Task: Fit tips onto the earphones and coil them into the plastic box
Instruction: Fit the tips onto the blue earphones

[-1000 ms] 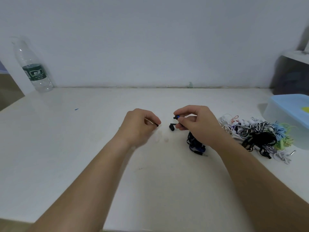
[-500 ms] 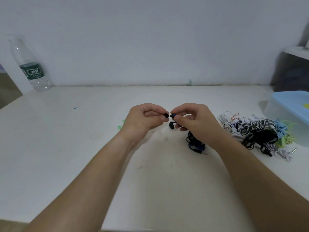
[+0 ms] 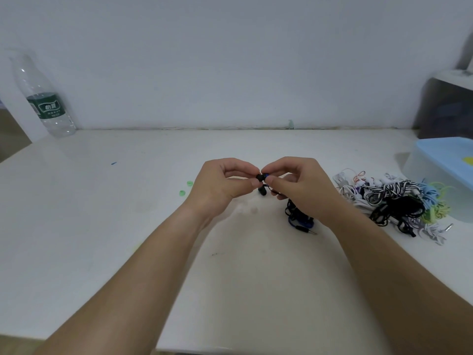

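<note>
We are looking down at a white tabletop, where a person's two bare forearms are reaching in from the bottom edge and meeting near the middle. The left hand is pinching a small black rubber ear tip between thumb and forefinger, with the other fingers curling in behind. The right hand is gripping a blue and black earbud, thumb and forefinger clamped on it. The tip is touching the earbud where the two hands are meeting, though we cannot tell how far on it is sitting. Just below, a second black earbud is hanging on its thin cable. That cable is running under the right hand to a loose blue and black coil of cable lying on the table, its metal jack plug pointing to the right. To the left of the left hand, two small green ear tips are lying near each other. Off to the right, a tangled heap of earphones in white, black, striped, pale blue and yellow-green is lying just beside a translucent plastic box with a pale blue lid at the frame's edge. At the far left corner, a clear plastic water bottle with a green label is standing against the pale wall.
</note>
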